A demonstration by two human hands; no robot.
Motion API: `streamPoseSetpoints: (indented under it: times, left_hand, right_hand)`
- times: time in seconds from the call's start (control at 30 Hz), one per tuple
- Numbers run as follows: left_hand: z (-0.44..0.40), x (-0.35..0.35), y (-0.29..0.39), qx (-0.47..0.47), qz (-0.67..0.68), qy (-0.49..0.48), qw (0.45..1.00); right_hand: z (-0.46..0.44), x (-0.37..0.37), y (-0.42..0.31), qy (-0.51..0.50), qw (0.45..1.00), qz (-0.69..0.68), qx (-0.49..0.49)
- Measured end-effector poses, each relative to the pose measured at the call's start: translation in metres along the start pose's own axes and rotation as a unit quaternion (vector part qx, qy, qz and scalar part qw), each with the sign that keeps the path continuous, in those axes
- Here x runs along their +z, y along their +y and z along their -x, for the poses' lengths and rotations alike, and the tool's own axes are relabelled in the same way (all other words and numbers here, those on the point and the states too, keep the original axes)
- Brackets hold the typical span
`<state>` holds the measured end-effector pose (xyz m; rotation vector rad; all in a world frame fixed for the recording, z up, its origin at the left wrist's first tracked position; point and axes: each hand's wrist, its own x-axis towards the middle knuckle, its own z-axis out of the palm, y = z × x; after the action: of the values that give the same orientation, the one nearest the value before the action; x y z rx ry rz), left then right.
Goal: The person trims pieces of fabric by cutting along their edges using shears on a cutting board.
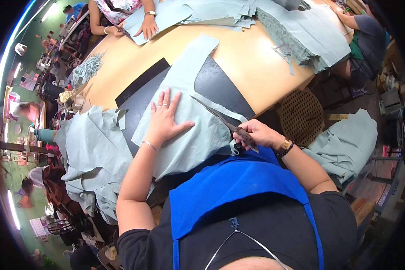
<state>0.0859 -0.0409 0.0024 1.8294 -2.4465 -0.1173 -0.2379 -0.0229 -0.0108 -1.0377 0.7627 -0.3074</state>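
- Left hand (165, 118): palm down, flat, fingers spread on the cloth, grasping nothing
- Right hand (252, 133): clenched round the handles of long dark metal scissors with brown-wrapped grips (229, 126)
- Pale grey-green cut cloth panel (189, 135): in front of the body, on a flat black board (220, 85) on a tan tabletop (238, 49); near end reaches toward a bright blue apron (238, 189)
- Panel's long axis: runs away from the body, leaning slightly right, wide near end, narrow far end
- Key relation: scissors lie slantwise at the panel's curved right side, tip pointing far-left, toward the inner curve; narrow strip of cloth just right of the blades
- Right hand nearer that curved edge; left hand well inside the panel, left of the blades, apart from the tip
- Around: crumpled pale cloth heap (92, 153) on the left, layered cloth stack (297, 36) far right, co-worker's hand (148, 28) on other cloth across the table
- Hard to tell: whether the blades are parted, whether the strip is fully separate
- Hidden: right fingertips, partly, behind grips; cloth under the left palm; co-worker's head out of frame
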Motion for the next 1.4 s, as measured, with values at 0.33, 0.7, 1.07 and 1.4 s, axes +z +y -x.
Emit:
streamPoseSetpoints:
  times: [0.33, 0.7, 1.07, 1.4]
  left_hand:
    - [0.012, 0.006, 0.03, -0.079, 0.006, 0.009, 0.997]
    - [0.017, 0.005, 0.043, -0.094, -0.015, 0.02, 0.995]
    - [-0.036, 0.001, -0.019, 0.067, -0.027, -0.04, 0.997]
    - [-0.011, 0.008, 0.008, -0.029, -0.006, 0.01, 1.0]
  right_hand:
    - [0.006, 0.006, 0.01, 0.013, 0.999, -0.044, -0.021]
    - [0.004, 0.004, 0.002, 0.022, 0.999, -0.034, -0.002]
    - [0.007, 0.011, -0.007, 0.041, 0.997, -0.062, 0.017]
    - [0.01, 0.01, 0.001, 0.04, 0.997, -0.059, 0.011]
